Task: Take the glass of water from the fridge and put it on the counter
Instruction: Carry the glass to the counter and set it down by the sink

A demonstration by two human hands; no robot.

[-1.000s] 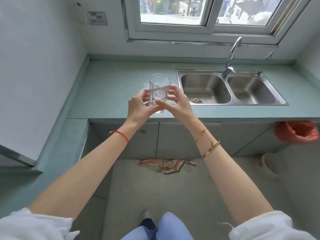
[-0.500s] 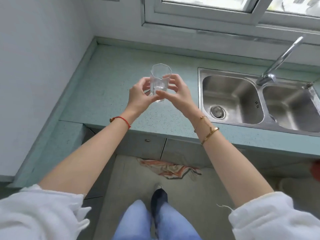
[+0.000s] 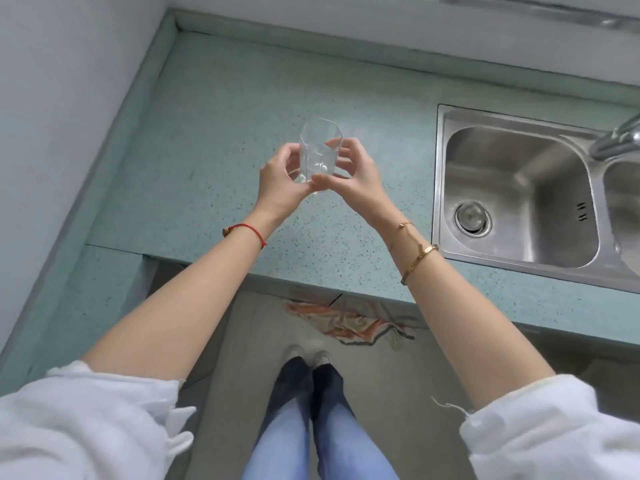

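A clear faceted glass of water (image 3: pixel 319 150) is held upright between both my hands over the speckled teal counter (image 3: pixel 221 140). My left hand (image 3: pixel 281 183) grips its lower left side and my right hand (image 3: pixel 354 174) wraps the right side and base. I cannot tell whether the glass's base touches the counter. The fridge is out of view.
A stainless double sink (image 3: pixel 519 192) with a tap (image 3: pixel 620 136) is set in the counter to the right. White walls close off the left and back. A crumpled orange cloth (image 3: pixel 346 322) lies on the floor by my feet, below the counter's front edge.
I have stepped closer and my view has tilted down; the window has left the view. The glass, held in both hands, has moved forward from the counter's front edge to above its middle.
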